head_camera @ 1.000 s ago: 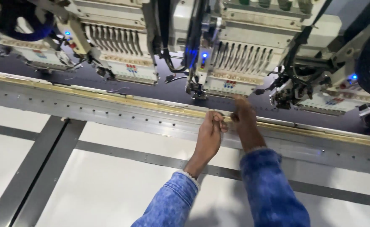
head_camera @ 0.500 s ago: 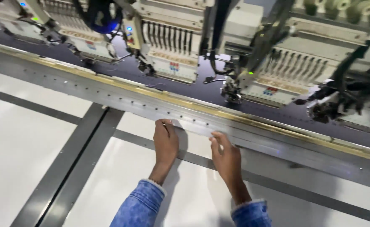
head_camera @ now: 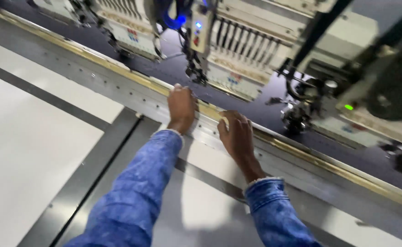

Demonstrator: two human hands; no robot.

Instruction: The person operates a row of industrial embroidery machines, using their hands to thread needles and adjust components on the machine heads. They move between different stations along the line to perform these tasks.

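Pressing down along the brass-coloured frame rail point(head_camera: 237, 121), both hands work the strip that runs diagonally across the machine bed. The left hand point(head_camera: 181, 106) lies palm-down with its fingers flat over the rail's far edge, touching the dark fabric point(head_camera: 265, 107) stretched beyond it; the right hand point(head_camera: 237, 136) sits just beside it, fingers curled onto the same rail. Neither hand is closed round anything — both are spread and bearing on the rail itself, nothing pinched that I can make out.

Compared with half a second ago, the 2 hands have come closer together and moved up from the grey metal border point(head_camera: 132, 98) onto the gold strip, while the view has swung so that a different embroidery head point(head_camera: 237, 59) now hangs right above the fingers. A second ago they were pinching at one spot on the same rail. In my judgement this reads as working along the frame edge section by section, seating the fabric as they go.

Outward from there: a second embroidery head point(head_camera: 127, 29) to the left, a blue indicator light point(head_camera: 181, 19), a green one point(head_camera: 348, 107), and the white table panels point(head_camera: 31, 155) divided by grey bars. No containers show — the frame is the only thing holding anything, namely the dark fabric.
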